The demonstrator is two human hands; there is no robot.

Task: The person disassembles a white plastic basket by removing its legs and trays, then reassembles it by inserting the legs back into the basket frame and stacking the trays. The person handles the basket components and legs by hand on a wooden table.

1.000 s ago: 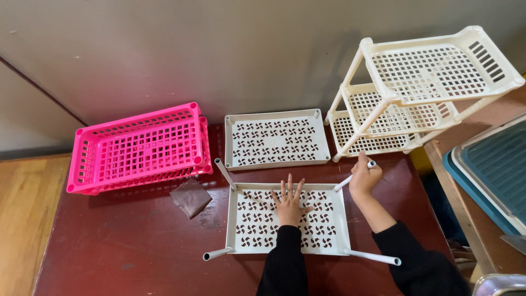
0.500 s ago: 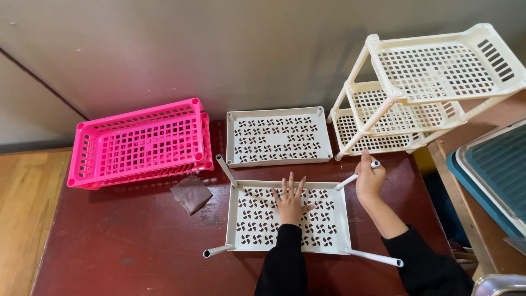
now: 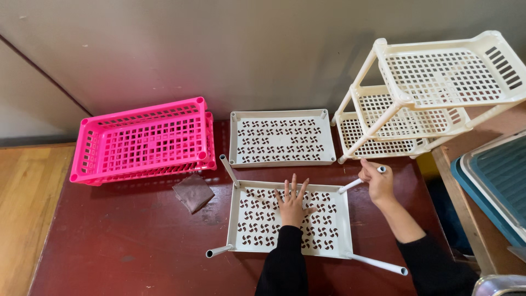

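Note:
My left hand (image 3: 292,204) lies flat, fingers spread, on a white perforated shelf tray (image 3: 257,226) on the dark red table. Grey-white tubes stick out from the tray's corners: one at the far left (image 3: 228,170), one at the near left (image 3: 218,251), one at the near right (image 3: 377,262). My right hand (image 3: 377,180) is closed around the far right tube (image 3: 350,185), near its outer end. A second white tray (image 3: 281,137) without tubes lies just beyond.
Stacked pink baskets (image 3: 145,141) sit at the back left. A cream three-tier rack (image 3: 422,98) leans at the back right. A small brown cloth (image 3: 193,192) lies left of the tray. A teal and white tray (image 3: 493,181) stands off the table's right edge (image 3: 433,219).
My right hand has shifted slightly right with the tube end. The camera view has drifted a little. The left hand stays flat on the tray.

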